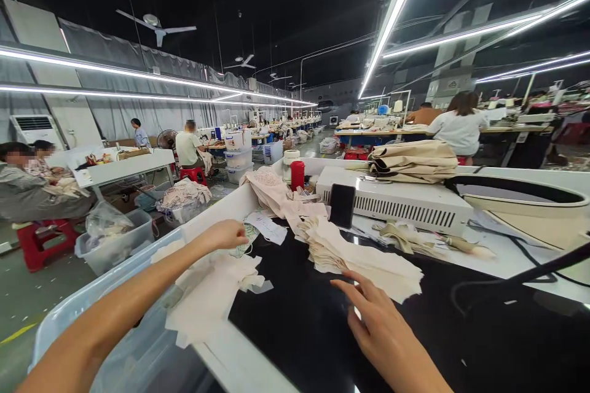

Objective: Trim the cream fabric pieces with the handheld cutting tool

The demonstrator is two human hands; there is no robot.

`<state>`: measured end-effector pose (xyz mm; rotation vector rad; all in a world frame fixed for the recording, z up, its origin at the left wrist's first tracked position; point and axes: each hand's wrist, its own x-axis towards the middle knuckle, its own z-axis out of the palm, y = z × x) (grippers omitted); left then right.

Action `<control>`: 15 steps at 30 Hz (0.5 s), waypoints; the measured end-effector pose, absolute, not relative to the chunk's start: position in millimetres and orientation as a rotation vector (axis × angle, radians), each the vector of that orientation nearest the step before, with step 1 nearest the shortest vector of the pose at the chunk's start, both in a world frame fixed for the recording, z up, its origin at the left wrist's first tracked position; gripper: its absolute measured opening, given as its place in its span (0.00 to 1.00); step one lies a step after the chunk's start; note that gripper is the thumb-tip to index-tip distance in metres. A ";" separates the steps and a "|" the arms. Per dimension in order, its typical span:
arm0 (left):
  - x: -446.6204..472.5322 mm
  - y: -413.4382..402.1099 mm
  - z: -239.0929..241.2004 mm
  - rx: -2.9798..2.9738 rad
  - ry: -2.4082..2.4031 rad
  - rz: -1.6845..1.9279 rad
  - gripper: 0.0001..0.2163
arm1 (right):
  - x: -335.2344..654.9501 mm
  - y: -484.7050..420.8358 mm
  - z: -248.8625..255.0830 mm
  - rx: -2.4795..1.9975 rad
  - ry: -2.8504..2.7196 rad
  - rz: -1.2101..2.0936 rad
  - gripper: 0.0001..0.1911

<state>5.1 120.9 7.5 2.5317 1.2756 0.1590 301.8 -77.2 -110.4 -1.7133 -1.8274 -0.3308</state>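
My left hand [225, 235] reaches out over the left edge of the black work surface [313, 319], fingers curled down onto a small pale paper or cloth piece [265, 227]; what it grips is hidden. My right hand [373, 319] hovers over the black surface with fingers spread, empty, just short of a fanned stack of cream fabric pieces [364, 258]. More cream cloth pieces [207, 295] hang over the table's left edge below my left forearm.
A black phone [342, 205] leans against a white vented box [396, 199]. A red bottle [297, 175] and folded beige cloth [415, 159] sit behind. A clear plastic bin [110, 344] stands left of the table. Other workers sit at distant tables.
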 end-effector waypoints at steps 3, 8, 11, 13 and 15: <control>-30.3 102.3 -9.1 2.473 1.465 0.087 0.16 | 287.3 -83.9 -108.9 -1.652 -1.855 -0.162 0.23; -49.1 81.1 -32.1 2.398 1.626 0.024 0.15 | 271.7 -90.6 -104.5 -1.606 -1.895 -0.016 0.23; -48.2 74.7 -38.0 2.388 1.653 0.054 0.16 | 266.0 -94.4 -103.1 -1.610 -1.912 0.024 0.23; -46.2 70.5 -37.8 2.400 1.674 0.106 0.15 | 263.2 -97.5 -103.4 -1.617 -1.918 0.055 0.23; -43.0 65.8 -35.2 2.427 1.688 0.181 0.15 | 261.1 -100.4 -104.3 -1.625 -1.922 0.084 0.23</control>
